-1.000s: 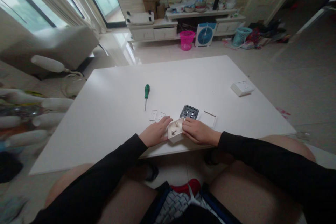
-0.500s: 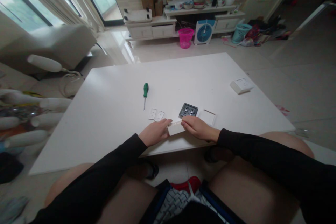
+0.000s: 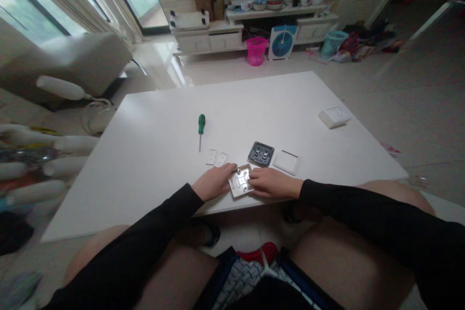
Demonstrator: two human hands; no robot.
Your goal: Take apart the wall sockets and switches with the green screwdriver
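Near the table's front edge, a white square socket back box (image 3: pixel 240 183) lies tilted between my hands, its hollow inside facing me. My left hand (image 3: pixel 215 182) grips its left side, thumb along the top edge. My right hand (image 3: pixel 275 182) holds its right side with the fingers curled at the rim. Just beyond sits a dark socket module (image 3: pixel 261 154) with metal parts showing. Right of that is a white square frame (image 3: pixel 286 162). Two small white cover plates (image 3: pixel 211 157) rest left of the box, past my left hand.
A green-handled screwdriver (image 3: pixel 201 126) lies on the white table (image 3: pixel 152 140), left of centre. Another white socket box (image 3: pixel 334 117) stands near the right edge. Beyond the table are a pink basket (image 3: pixel 256 50), a fan (image 3: pixel 282 42) and a low cabinet (image 3: pixel 196 43).
Both hands have turned the back box from edge-on to showing its hollow inside. My right hand has shifted slightly down, uncovering more of the dark module and the white frame.
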